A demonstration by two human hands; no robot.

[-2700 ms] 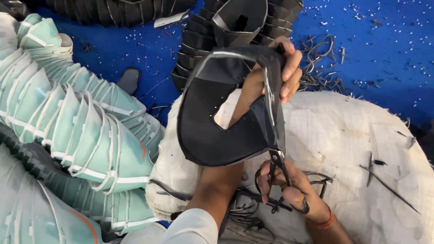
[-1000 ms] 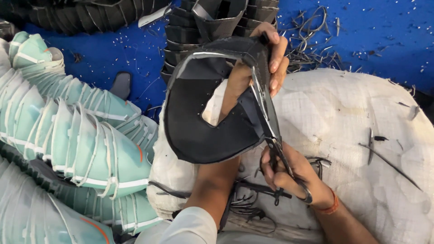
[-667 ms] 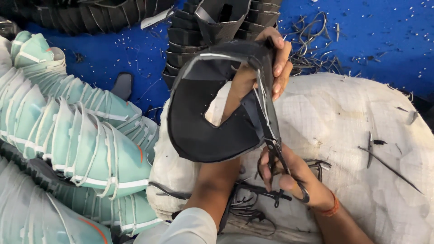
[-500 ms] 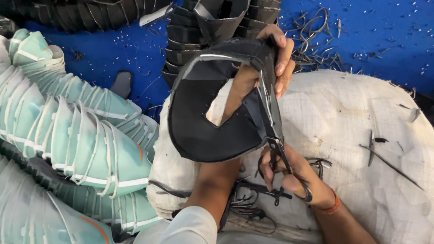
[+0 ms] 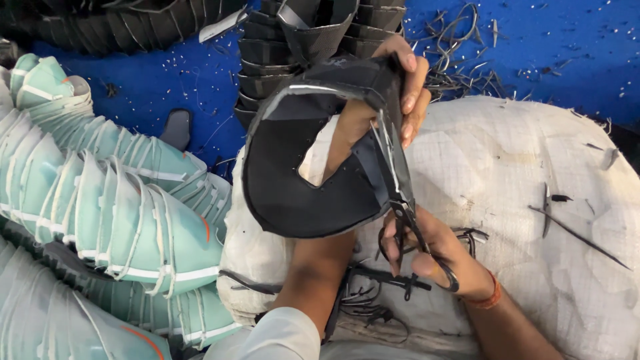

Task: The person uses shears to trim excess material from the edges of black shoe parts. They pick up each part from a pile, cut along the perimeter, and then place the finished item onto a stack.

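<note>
Scissors in right hand now snipping higher up the black shoe upper's edge, left hand fingers gripping it.

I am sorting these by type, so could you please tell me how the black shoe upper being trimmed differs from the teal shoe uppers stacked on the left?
The black shoe upper is dark and single, held up by the left hand while scissors in the right hand meet its edge. The teal shoe uppers are pale green with white trim, nested in long rows, lying untouched. Both are curved, open shoe-upper shells.
</note>
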